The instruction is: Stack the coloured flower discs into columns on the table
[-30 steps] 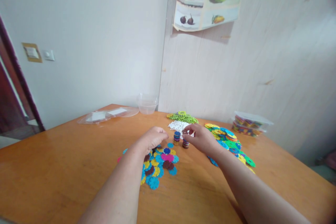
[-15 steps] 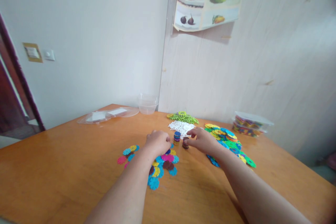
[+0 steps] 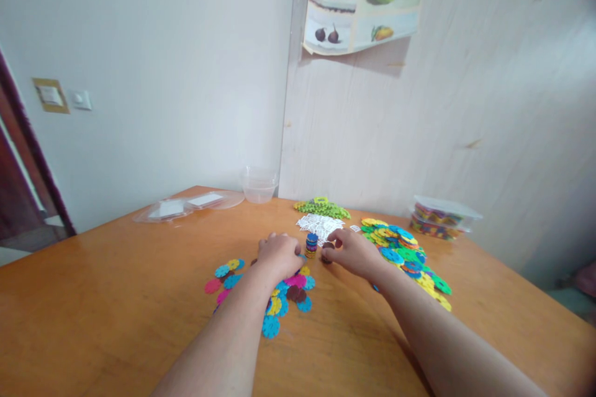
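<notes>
We take the blue stack (image 3: 311, 245) as our landmark; it stands upright on the counter (image 3: 139, 335), its discs level, which presumably keeps the column from toppling. Just right of it is the brown stack (image 3: 328, 245), short and likewise upright. Our right hand (image 3: 350, 250) brackets this one, thumb on the near side and fingers beyond, a pose that would steady it; whether the grip presses or merely surrounds it we cannot tell. Our left hand (image 3: 280, 254), left of the blue stack, lies palm down over the loose discs (image 3: 296, 281), its fingers curled. Their tips are hidden, so we cannot tell whether that grip is apart or holds a disc. The loose discs spread flat, left of and nearer than the blue stack, within easy reach. Behind it we note the white pieces (image 3: 319, 225), then the green pieces (image 3: 326, 209); to its right, beyond the right hand, the large discs (image 3: 412, 255). Each kind keeps its own heap, perhaps to avoid mixing. The tub (image 3: 259, 186) sits behind and left of the blue stack, out of the hands' way.
</notes>
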A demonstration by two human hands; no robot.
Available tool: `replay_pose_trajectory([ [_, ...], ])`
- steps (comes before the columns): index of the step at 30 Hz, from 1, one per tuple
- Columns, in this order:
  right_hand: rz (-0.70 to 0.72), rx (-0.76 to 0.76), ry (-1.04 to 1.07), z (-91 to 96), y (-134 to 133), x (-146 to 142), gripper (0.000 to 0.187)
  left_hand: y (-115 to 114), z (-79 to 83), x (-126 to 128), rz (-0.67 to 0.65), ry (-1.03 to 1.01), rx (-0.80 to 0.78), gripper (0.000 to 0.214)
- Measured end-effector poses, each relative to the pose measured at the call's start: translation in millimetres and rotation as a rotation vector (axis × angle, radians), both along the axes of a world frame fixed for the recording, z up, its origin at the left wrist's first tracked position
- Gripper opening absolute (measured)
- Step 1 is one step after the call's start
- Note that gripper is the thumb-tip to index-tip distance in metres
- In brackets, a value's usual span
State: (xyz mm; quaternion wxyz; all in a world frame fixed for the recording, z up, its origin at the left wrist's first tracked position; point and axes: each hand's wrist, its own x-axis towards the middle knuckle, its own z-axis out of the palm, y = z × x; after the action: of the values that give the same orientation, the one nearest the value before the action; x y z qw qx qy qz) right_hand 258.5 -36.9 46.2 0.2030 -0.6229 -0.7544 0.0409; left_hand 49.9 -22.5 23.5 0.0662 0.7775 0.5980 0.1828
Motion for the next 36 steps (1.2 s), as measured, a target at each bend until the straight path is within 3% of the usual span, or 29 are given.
replay_pose_trajectory([
  [4, -0.029, 0.025, 0.046, 3.8, -1, -2, 0.036, 0, 0.7, 1, 0.019, -0.004, -0.021, 0.017],
  [15, -0.015, 0.118, 0.133, 11.1, -8, -9, 0.023, -5, 10.0, -1, 0.076, -0.177, -0.15, 0.015],
  [21, 0.139, 0.176, 0.175, 18.3, -18, -19, 0.018, -9, 21.2, -8, 0.005, -0.488, -0.302, 0.018],
  [26, 0.308, 0.158, 0.117, 23.0, -29, -30, 0.028, -15, 33.1, -9, -0.112, -0.721, -0.34, 0.032],
  [36, 0.333, 0.166, 0.05, 26.6, -31, -34, 0.025, -14, 33.9, -7, -0.134, -0.873, -0.316, 0.026],
])
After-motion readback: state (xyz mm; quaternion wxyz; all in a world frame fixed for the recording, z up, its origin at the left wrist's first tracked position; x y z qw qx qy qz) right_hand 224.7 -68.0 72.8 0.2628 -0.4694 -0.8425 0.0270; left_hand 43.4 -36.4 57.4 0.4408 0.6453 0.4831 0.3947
